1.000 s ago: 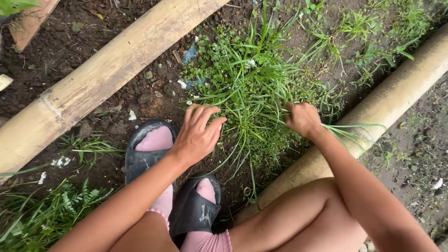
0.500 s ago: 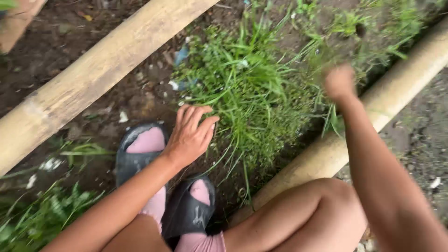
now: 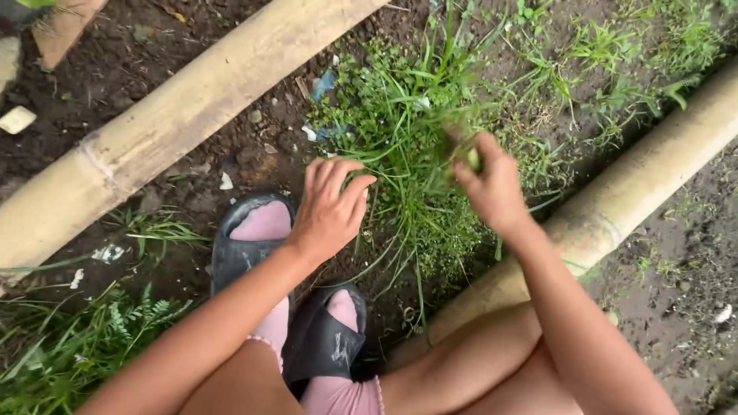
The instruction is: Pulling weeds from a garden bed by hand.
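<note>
The right hand (image 3: pixel 492 188) is pinched shut around a small bunch of green blades, thumb and fingertips (image 3: pixel 467 157) pressed together on the stems at the upper right side of the grass clump (image 3: pixel 407 154). The left hand (image 3: pixel 330 211) is loosened and half spread, fingers curved, gripping nothing; its fingertips brush the left side of the same clump, just above the toe of the nearer black sandal (image 3: pixel 250 250). The clump grows from the dark soil (image 3: pixel 254 146) between 2 bamboo poles, the left pole (image 3: pixel 169 115) running up toward the top edge of the bed and the right pole (image 3: pixel 630 192) lying just beyond the right wrist. A second black sandal (image 3: pixel 327 338) over a pink sock sits below the left forearm, touching the first.
</note>
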